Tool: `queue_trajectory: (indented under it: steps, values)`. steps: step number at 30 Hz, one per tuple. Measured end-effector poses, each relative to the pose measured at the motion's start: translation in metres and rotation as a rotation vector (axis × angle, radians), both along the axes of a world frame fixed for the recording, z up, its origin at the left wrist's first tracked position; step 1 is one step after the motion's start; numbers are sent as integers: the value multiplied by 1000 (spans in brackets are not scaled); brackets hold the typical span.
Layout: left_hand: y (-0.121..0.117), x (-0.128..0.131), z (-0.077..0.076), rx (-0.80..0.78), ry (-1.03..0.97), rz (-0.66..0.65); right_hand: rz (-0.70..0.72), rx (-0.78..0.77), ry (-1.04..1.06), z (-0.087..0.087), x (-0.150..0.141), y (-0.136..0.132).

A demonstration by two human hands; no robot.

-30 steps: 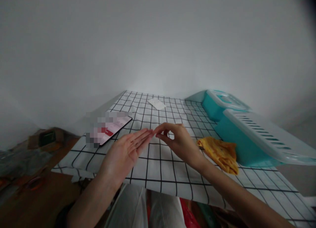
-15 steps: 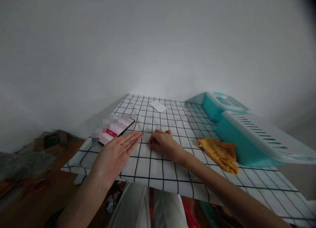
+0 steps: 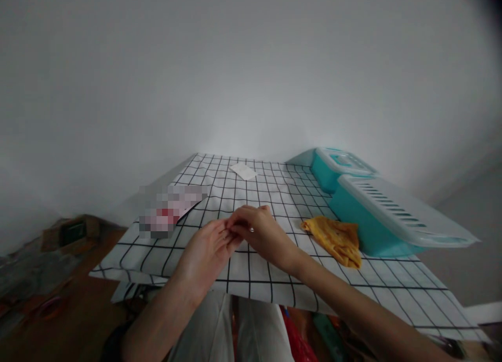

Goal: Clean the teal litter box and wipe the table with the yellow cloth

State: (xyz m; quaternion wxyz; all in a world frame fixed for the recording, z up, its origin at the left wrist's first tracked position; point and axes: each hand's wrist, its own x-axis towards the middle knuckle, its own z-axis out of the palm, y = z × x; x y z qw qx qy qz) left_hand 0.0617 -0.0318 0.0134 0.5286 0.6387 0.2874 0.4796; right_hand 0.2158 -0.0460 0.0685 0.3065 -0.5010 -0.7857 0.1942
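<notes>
Fingers [image 3: 220,237] of the left hand [image 3: 208,248] extend, left of the cloth [image 3: 335,240]. The right hand [image 3: 262,232] curls its fingers against them; whether around anything, I cannot tell.

Pale wall [image 3: 251,79], checked table [image 3: 280,187], brown floor [image 3: 92,294]

A person's left hand [image 3: 212,241] tilts palm up, the right hand [image 3: 261,228] curled at its far end, right forearm [image 3: 345,302] slanting away to the left hand's right
</notes>
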Motion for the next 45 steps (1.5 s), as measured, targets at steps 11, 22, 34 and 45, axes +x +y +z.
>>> queue_trajectory:
  steps: [11,22,34,45]
  values:
    - [-34,84,57,-958,-453,-177,-794,460,-588,18,189,-106]
    - [-57,152,67,-997,-356,-298,-743,391,-920,25,233,-124]
    - [-46,237,95,-924,-459,-355,-509,431,-1015,56,259,-113]
    - [-25,253,112,-930,-453,-442,-524,445,-1007,60,258,-113]
